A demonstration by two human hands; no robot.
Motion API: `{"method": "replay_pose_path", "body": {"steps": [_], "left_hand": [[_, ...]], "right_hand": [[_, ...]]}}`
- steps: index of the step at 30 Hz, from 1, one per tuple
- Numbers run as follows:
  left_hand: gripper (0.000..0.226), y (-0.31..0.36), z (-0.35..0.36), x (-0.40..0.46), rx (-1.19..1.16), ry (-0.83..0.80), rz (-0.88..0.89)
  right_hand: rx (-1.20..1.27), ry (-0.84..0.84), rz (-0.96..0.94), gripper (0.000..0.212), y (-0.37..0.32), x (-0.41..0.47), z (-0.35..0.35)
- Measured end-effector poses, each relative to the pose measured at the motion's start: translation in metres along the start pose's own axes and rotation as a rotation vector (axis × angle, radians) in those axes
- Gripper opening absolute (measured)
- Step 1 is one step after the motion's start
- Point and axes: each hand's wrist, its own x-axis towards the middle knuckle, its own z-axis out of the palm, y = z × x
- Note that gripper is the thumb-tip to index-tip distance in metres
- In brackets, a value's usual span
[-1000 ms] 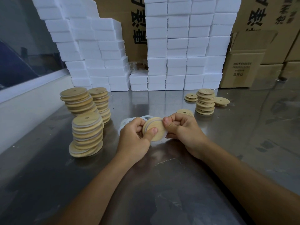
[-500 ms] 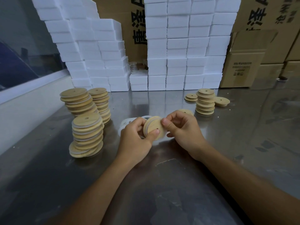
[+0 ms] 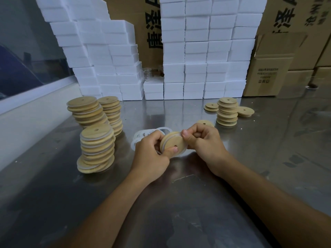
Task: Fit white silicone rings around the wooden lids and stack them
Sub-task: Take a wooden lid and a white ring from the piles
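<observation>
A round wooden lid (image 3: 172,143) with a small centre hole is held tilted above the steel table, a white silicone ring partly around its rim. My left hand (image 3: 152,154) grips its lower left edge, thumb on the face. My right hand (image 3: 204,140) pinches the rim and ring at the upper right. Loose white rings (image 3: 146,134) lie on the table just behind my hands. Three stacks of ringed lids (image 3: 97,145) stand at the left. A stack of bare lids (image 3: 227,111) stands at the right, with single lids beside it.
The steel table (image 3: 179,203) runs to a wall of white foam boxes (image 3: 197,51) at the back. Cardboard cartons (image 3: 268,72) stand at the back right. A white ledge and window (image 3: 26,68) bound the left side. One lid (image 3: 205,123) lies behind my right hand.
The lid has been turned a little in my hands and its centre hole now shows. My right fingers have shifted along the rim. The stacks have not moved.
</observation>
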Motion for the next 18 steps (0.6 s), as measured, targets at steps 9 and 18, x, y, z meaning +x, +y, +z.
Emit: {"method": "replay_pose_path", "body": {"steps": [9, 18], "left_hand": [[0.02, -0.0028, 0.0001, 0.0012, -0.108, 0.047, -0.061], [0.019, 0.0024, -0.0001, 0.0001, -0.143, 0.004, -0.038]], "right_hand": [[0.001, -0.064, 0.04, 0.021, 0.0021, 0.0013, 0.0018], [0.113, -0.031, 0.074, 0.02, 0.0006, 0.0027, -0.0023]]}}
